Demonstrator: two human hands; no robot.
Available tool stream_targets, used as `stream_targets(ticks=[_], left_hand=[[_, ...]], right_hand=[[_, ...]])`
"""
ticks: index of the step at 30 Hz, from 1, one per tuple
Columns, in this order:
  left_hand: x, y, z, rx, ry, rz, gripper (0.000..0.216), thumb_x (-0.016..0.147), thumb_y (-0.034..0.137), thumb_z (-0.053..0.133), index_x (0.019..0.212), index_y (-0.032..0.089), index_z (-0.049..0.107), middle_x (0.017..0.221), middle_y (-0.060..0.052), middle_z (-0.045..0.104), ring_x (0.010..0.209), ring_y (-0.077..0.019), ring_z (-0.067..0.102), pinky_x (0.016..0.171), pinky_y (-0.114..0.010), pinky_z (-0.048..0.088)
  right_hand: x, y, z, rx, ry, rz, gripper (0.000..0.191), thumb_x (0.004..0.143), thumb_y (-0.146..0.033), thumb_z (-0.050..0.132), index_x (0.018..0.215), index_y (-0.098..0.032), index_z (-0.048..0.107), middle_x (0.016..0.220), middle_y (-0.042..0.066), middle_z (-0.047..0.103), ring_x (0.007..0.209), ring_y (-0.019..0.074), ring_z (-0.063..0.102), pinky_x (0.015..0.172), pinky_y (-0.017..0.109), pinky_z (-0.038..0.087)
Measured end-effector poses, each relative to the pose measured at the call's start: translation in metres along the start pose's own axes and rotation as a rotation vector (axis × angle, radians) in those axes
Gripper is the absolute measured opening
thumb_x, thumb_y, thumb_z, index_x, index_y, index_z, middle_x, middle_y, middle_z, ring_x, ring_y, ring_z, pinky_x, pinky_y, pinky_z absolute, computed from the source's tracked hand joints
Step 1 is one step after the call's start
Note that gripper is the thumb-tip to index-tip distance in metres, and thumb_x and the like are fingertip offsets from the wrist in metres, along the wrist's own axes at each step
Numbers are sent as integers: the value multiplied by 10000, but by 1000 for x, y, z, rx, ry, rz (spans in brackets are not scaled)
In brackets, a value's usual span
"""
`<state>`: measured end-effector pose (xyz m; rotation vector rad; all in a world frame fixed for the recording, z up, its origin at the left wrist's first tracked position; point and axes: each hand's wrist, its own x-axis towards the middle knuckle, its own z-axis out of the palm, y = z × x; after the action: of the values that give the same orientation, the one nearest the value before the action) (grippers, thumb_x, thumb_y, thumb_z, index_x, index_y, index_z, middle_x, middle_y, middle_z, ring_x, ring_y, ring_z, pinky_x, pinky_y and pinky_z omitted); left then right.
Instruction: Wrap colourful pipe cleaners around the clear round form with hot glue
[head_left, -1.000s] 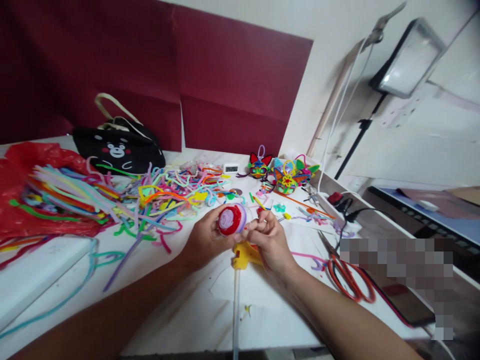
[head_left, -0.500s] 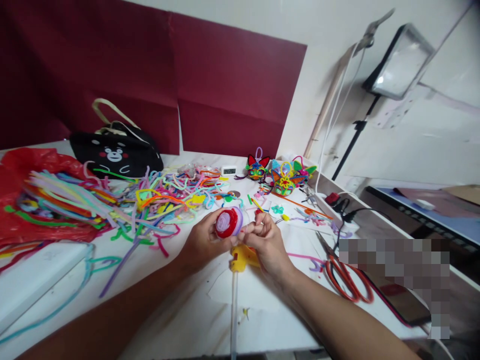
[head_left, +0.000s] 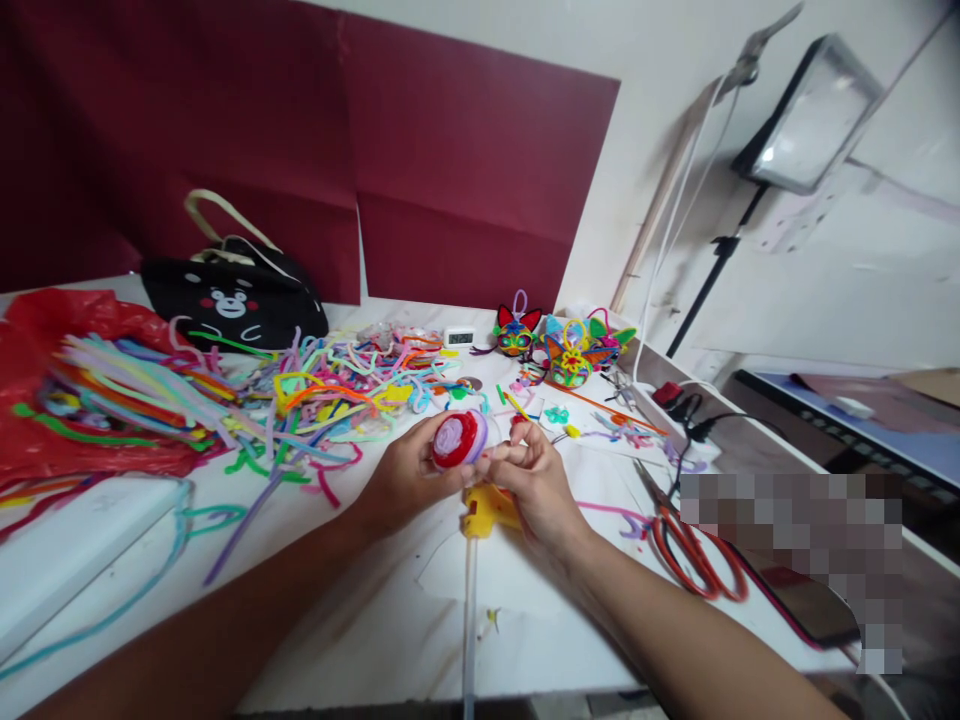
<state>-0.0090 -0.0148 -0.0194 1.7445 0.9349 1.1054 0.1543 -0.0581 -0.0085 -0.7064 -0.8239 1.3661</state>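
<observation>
- Cupping a round ball coiled with lilac and red fuzzy stems [head_left: 459, 438], the left hand [head_left: 409, 465] is partly closed, its fingers and thumb curved about the ball's side.
- The right hand [head_left: 534, 487] has its fingers bent inward and bunched just beside the ball's right side; whether they pinch anything, I cannot tell.
- The ball is up off the white table [head_left: 360, 640], in front of the person.
- Near both hands lies a yellow plastic glue gun [head_left: 480, 512], partly hidden by the right hand.
- Right of that hand rest orange-handled metal scissors [head_left: 686, 550].
</observation>
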Motion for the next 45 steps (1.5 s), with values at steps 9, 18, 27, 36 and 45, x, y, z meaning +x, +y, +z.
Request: stream_targets(ticks=[9,18,27,36,45], left_hand=[[1,-4,-1,10,47,8,738,679,444,789,1316,135,580,1282,-146,647,1125,-336,653,904,-399,563],[2,-2,-2,4,48,29,646,706,453,745,1261,151,613,1145,-103,708,1057,-317,676,867,-373,566],[3,2,-6,47,16,6,619,723,466,714,1254,163,617,1082,-73,723,1081,-316,655,873,-368,552],[5,1,-9,58,-28,-29,616,768,523,681,1268,170,611,1176,-72,707,1176,-333,613,979,-397,505],[7,-1,-5,-151,-40,-89,822,679,415,828,1395,199,486,1395,-121,599,1295,-355,551,1008,-416,522]], right_hand=[[3,8,-6,-23,-16,-23,543,573,-193,878,867,-246,424,615,-69,730,438,106,613,462,228,551],[1,2,-3,-38,-67,33,630,545,-259,931,950,-254,450,660,-71,734,497,129,650,457,249,553],[0,0,-4,-33,-100,-9,481,643,-224,845,953,-242,479,689,-44,748,626,146,722,602,238,556],[4,0,-7,17,-73,5,479,652,-211,853,955,-236,483,690,-31,749,613,144,735,583,217,575],[6,2,-8,80,-55,13,495,629,-216,891,933,-237,501,703,-43,752,587,124,722,569,201,587]])
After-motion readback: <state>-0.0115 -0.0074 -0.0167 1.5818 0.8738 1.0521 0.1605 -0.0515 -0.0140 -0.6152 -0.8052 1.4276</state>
